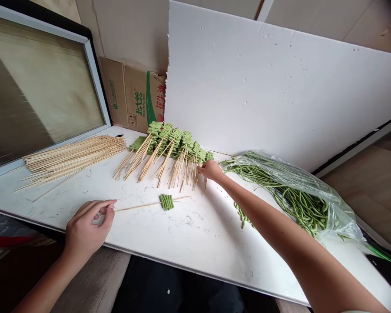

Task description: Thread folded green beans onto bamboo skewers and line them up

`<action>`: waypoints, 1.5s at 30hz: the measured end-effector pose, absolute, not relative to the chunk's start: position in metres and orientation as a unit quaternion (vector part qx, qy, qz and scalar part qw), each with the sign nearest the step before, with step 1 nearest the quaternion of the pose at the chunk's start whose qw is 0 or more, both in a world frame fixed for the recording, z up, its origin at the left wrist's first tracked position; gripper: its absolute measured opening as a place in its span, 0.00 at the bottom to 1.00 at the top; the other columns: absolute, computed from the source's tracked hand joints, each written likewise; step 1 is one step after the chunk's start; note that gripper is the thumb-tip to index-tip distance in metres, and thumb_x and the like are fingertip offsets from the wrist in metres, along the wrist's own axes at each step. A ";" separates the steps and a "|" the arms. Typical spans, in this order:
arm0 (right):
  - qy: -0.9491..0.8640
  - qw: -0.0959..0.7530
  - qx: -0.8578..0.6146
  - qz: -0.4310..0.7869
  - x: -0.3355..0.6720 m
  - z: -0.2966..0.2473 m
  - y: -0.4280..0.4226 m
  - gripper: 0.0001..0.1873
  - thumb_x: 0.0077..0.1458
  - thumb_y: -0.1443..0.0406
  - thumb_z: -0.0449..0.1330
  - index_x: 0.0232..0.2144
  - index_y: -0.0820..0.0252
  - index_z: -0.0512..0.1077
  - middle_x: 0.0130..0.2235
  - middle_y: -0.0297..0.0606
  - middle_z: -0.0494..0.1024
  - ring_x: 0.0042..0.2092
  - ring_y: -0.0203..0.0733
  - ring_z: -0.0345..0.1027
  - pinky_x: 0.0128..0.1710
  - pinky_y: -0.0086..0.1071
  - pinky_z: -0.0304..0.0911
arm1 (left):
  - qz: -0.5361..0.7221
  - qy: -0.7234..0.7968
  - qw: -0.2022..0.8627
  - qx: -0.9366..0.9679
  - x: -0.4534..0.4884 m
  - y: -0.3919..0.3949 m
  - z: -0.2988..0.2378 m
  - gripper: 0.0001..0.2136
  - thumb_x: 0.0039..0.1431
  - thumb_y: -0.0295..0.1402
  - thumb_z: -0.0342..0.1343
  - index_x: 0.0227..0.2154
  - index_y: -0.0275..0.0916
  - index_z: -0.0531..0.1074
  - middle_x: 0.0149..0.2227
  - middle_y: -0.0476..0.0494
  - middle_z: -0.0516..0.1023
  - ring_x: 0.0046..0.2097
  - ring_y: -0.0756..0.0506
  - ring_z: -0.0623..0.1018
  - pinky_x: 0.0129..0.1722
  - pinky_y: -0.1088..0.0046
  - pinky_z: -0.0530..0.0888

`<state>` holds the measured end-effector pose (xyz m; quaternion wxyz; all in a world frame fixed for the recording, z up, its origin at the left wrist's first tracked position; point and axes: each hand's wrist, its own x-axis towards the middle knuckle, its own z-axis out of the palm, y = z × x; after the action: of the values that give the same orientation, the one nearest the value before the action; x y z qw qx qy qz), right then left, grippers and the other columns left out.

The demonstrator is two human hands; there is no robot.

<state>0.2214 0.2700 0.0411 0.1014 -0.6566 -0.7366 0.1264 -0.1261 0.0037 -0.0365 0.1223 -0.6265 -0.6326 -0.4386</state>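
My left hand (89, 221) is closed in a pinch at the near end of a bamboo skewer (137, 206). Several short pieces of green bean (167, 202) sit side by side on that skewer, toward its far part. Further back, my right hand (211, 169) reaches to the right end of a pile of bean-loaded skewers (185, 145). Its fingers are pinched at the stick ends there, apparently on one skewer, partly hidden by the fingers. The bare sticks of the pile point toward me.
Loose bamboo skewers (74, 152) lie in a bundle at left, beside a framed glass panel (48, 78). Long green beans (289, 195) spill from a clear plastic bag (342, 215) at right. Cut bean pieces (242, 216) lie partly behind my right forearm. A cardboard box (133, 95) and white board (263, 87) stand behind.
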 end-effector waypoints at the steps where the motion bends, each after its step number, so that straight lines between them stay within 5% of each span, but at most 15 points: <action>1: -0.735 0.098 -0.658 0.131 0.219 0.041 0.270 0.20 0.60 0.63 0.61 0.17 0.56 0.63 0.19 0.32 0.62 0.22 0.35 0.52 0.24 0.32 0.47 | -0.439 -0.632 0.123 -0.626 -0.126 0.004 -0.037 0.07 0.70 0.32 0.57 0.45 0.41 0.80 0.36 0.46 0.80 0.36 0.45 0.77 0.37 0.68 0.73; 24: -0.769 0.091 -0.629 0.069 0.225 0.029 0.268 0.10 0.61 0.66 0.59 0.26 0.60 0.72 0.27 0.38 0.74 0.27 0.36 0.59 0.26 0.31 0.46 | -0.432 -0.639 0.117 -0.626 -0.125 0.004 -0.034 0.07 0.69 0.31 0.56 0.44 0.41 0.80 0.36 0.45 0.80 0.37 0.45 0.78 0.38 0.69 0.73; 31: -0.756 0.113 -0.643 0.046 0.225 0.035 0.271 0.22 0.69 0.56 0.54 0.25 0.59 0.72 0.26 0.42 0.74 0.27 0.41 0.63 0.28 0.33 0.51 | -0.432 -0.638 0.120 -0.626 -0.125 0.003 -0.035 0.07 0.69 0.30 0.57 0.44 0.41 0.80 0.36 0.45 0.80 0.37 0.45 0.78 0.38 0.69 0.73; 38: -0.724 0.167 -0.632 0.221 0.206 0.052 0.275 0.32 0.70 0.48 0.53 0.23 0.63 0.78 0.22 0.40 0.75 0.24 0.38 0.65 0.30 0.32 0.59 | -0.433 -0.640 0.114 -0.624 -0.125 0.002 -0.032 0.08 0.69 0.31 0.56 0.44 0.41 0.80 0.37 0.45 0.81 0.37 0.44 0.78 0.38 0.69 0.74; 45: -0.728 0.124 -0.628 0.247 0.185 0.048 0.277 0.18 0.60 0.63 0.63 0.19 0.62 0.75 0.22 0.39 0.76 0.23 0.35 0.63 0.25 0.29 0.57 | -0.434 -0.638 0.117 -0.626 -0.125 0.003 -0.034 0.08 0.69 0.31 0.56 0.44 0.41 0.80 0.37 0.45 0.81 0.37 0.45 0.78 0.38 0.70 0.74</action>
<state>0.1854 0.2769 0.0480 0.1236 -0.6278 -0.7277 0.2472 -0.1251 0.0032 -0.0337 0.1169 -0.6255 -0.6381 -0.4335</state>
